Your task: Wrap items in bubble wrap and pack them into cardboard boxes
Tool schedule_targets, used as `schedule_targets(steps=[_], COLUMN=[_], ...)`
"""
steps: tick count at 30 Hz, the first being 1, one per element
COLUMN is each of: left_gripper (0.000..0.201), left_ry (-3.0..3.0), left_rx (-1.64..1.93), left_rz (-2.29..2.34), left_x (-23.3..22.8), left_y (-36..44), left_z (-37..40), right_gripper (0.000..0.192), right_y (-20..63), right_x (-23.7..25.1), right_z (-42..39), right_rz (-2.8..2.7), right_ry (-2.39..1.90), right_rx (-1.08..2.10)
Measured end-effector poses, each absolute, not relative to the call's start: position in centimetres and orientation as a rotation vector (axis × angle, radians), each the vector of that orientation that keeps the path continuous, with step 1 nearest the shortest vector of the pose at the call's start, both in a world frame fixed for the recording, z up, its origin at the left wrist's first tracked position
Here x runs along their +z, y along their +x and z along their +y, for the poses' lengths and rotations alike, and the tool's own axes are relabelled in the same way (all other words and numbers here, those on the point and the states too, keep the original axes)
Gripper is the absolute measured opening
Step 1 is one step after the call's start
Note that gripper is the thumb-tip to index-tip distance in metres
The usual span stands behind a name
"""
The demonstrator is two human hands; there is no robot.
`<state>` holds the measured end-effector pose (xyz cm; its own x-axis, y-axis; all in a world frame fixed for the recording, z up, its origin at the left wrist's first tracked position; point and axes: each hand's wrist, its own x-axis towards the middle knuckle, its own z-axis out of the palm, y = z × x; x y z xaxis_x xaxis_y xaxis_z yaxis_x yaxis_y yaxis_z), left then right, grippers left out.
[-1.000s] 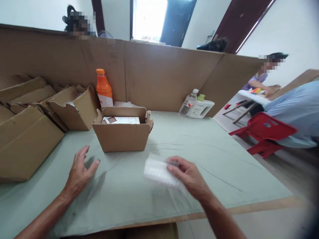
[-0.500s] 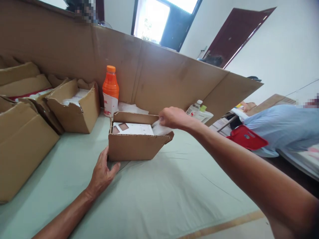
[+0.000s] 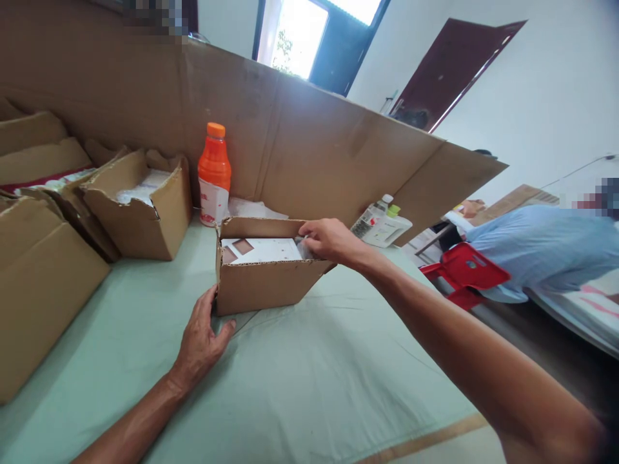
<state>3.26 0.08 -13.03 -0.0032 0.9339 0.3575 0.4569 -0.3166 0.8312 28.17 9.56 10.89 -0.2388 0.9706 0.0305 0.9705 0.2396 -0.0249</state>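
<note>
Change: since half a second ago the right hand (image 3: 329, 240) has dropped lower into the right end of the small cardboard box (image 3: 264, 283); the white packet seen under it then is now mostly hidden, only a pale sliver showing by the fingers.
Right hand: reaches across from the right, fingers curled down inside the box at its right end; whether they grip anything I cannot tell.
Left hand (image 3: 200, 338): lies on the surface (image 3: 314, 374), fingers spread fairly wide, fingertips against the box's lower left corner, thumb pointing right along its base; it holds nothing.
Small cardboard box: open-topped, flaps up, standing on the green-covered surface in front of the person, between the two hands.
Inside the box: a white card (image 3: 261, 250) with brown squares on it lies flat, just left of the right hand.
Behind the box: an orange bottle (image 3: 214, 177) stands upright against a tall cardboard screen (image 3: 309, 148).
Left side: another open carton (image 3: 140, 209) holding white material, with more cartons beyond it.
Far right of the screen: a clear bottle and a white jug (image 3: 384, 225) with a green cap, side by side.
Beyond the surface: a red chair (image 3: 467, 270) and a person in a light blue top (image 3: 541, 248).
</note>
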Motion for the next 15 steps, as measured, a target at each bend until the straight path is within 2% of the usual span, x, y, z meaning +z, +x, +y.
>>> schedule_targets(steps=[5,7,11,15], left_gripper=[0.068,0.074,0.086,0.083], left_ry=[1.756,1.693,1.502,1.407], left_rx=[1.327,1.356,1.404,1.334], left_rz=[1.422,1.420,1.385,1.331], left_x=[-12.6,-12.1,-10.0,-7.5], left_y=[3.0,2.9,3.1,4.6], left_z=[-0.3,-0.5,-0.4,0.8], right_gripper=[0.023,0.029,0.062,0.058], right_y=[34.4,35.9,34.3,31.6], right_x=[8.7,5.6,-1.1,-3.2], right_z=[2.9,1.1,1.3,4.1], right_rz=[-1.928,-1.834,-1.841,-1.770], right_ry=[-1.550,-1.568,-1.554,-1.554], right_rx=[-0.065,0.058,0.363,0.561])
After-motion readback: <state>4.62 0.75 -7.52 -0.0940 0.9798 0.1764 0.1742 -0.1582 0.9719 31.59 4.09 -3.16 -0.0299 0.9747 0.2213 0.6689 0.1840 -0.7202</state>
